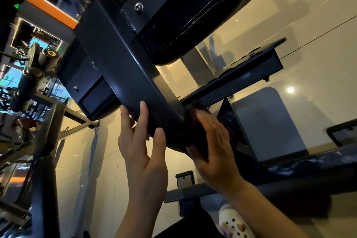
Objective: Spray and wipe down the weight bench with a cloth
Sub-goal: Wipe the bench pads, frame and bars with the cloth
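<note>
Our right hand [216,147] presses a dark reddish cloth [195,137] against the underside of the black metal beam [123,67] of the bench, where the beam curves down; the fingers lie almost straight over the cloth, so the grip here is a flat press and not a clench. The cloth looks soft and folded, and part of it hangs out under the palm. Our left hand [143,150] is beside it, on the same beam: the fingers are straight and spread, the tips touch the smooth painted face of the beam, and it holds nothing.

At the bottom edge we see a white perforated clog [234,224] with small charms on it, standing on the glossy pale floor [318,25].

The view is from below the bench. The beam is a broad, flat-sided steel profile with a dull sheen. Above it sits the padded seat [202,15], seen from under: rounded corners, black vinyl with a stitched seam, and a base plate fixed with shiny round bolts [138,7]. A second, thinner black cross-piece [241,75] goes to the right.

Farther away, on the left, we see grey dumbbells [32,75] on a metal rack, an orange band [38,0], and bright windows, all a little blurred.
</note>
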A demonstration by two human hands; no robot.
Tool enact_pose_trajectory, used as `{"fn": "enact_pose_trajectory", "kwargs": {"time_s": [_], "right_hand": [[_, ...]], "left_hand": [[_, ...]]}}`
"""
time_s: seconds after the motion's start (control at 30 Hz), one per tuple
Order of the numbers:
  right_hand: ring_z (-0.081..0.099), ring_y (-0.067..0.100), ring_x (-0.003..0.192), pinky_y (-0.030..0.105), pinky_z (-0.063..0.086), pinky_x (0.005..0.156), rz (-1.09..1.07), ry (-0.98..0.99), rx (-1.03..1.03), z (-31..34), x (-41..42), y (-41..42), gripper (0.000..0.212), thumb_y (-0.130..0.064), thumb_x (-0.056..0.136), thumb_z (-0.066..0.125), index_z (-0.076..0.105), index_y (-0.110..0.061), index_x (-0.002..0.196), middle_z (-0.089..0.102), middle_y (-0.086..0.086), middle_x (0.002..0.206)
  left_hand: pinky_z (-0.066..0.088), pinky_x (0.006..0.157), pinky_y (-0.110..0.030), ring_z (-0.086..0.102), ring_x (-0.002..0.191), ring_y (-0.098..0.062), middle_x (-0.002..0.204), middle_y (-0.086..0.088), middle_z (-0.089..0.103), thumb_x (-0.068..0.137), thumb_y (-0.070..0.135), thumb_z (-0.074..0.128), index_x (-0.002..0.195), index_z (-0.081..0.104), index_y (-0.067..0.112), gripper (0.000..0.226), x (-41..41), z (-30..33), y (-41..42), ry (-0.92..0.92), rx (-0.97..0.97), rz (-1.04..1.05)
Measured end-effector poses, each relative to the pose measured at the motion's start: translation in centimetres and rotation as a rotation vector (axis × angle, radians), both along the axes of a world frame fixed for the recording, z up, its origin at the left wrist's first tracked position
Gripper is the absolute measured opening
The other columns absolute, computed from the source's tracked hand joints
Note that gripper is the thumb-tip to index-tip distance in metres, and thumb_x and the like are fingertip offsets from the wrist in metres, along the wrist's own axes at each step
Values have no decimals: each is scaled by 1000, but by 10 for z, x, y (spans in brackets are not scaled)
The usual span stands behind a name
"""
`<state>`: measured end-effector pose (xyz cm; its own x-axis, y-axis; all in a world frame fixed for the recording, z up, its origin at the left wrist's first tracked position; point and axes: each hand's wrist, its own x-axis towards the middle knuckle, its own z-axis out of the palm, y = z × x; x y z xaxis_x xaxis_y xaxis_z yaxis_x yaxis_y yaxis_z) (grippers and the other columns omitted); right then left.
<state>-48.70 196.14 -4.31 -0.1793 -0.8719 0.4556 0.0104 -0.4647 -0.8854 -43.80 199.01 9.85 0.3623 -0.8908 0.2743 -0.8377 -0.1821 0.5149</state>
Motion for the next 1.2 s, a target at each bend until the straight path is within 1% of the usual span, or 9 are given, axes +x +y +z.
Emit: {"fn": "enact_pose_trajectory", "kwargs": {"time_s": [0.13,0.33,0.43,0.57,0.7,0.87,1.03,1.1,1.2], "right_hand": [[38,23,137,41,33,112,-148,69,-33,-5,18,3,48,-41,103,31,33,-12,141,38,6,145],[34,26,137,60,41,103,-30,168,223,-113,-2,22,54,-46,101,35,19,-23,147,32,8,148],[43,29,133,53,49,98,82,248,365,-140,-23,26,60,-36,95,48,22,-23,148,40,13,148],[33,27,140,57,42,105,85,145,485,-119,-17,36,61,-39,97,48,24,-24,151,34,9,153],[26,17,143,46,37,110,-47,59,265,-41,5,26,56,-39,98,44,26,-22,148,32,-5,153],[35,26,139,46,35,113,-86,48,101,-36,18,16,46,-36,101,41,30,-14,140,34,8,147],[41,31,133,50,44,104,112,228,405,-133,-21,29,63,-19,90,61,28,-15,144,35,10,147],[45,36,132,47,43,106,236,300,583,-149,-37,27,62,-12,91,63,33,-7,145,41,16,146],[44,39,133,42,34,109,246,266,630,-137,-38,31,61,-9,91,61,34,-1,146,42,21,146]], "left_hand": [[6,104,-14,-5,131,17,151,30,-5,82,61,43,130,8,67,59,-1,-8,1,-222,11,-37],[24,108,-40,4,131,4,161,0,11,74,50,64,145,19,42,84,8,-18,-4,-321,-48,-10],[32,111,-50,7,133,0,161,0,13,75,45,69,143,20,43,84,11,-19,-5,-305,-71,-7],[32,112,-53,8,134,-2,160,4,12,76,31,78,139,22,45,86,7,-19,-5,-240,-79,6],[32,113,-49,9,132,3,154,17,10,75,30,77,139,23,48,86,7,-19,-4,-188,-79,-16],[31,114,-44,11,133,3,160,8,11,77,26,79,141,24,45,87,7,-22,-4,-182,-102,-15],[29,115,-45,12,135,-2,161,8,11,77,30,77,140,23,47,85,4,-26,-6,-158,-126,0],[30,114,-48,14,135,-3,161,4,12,78,31,77,142,24,44,85,5,-26,-5,-175,-133,-7],[30,114,-46,14,134,-2,161,5,11,76,38,74,142,24,45,83,5,-26,-5,-162,-133,-24]]}}
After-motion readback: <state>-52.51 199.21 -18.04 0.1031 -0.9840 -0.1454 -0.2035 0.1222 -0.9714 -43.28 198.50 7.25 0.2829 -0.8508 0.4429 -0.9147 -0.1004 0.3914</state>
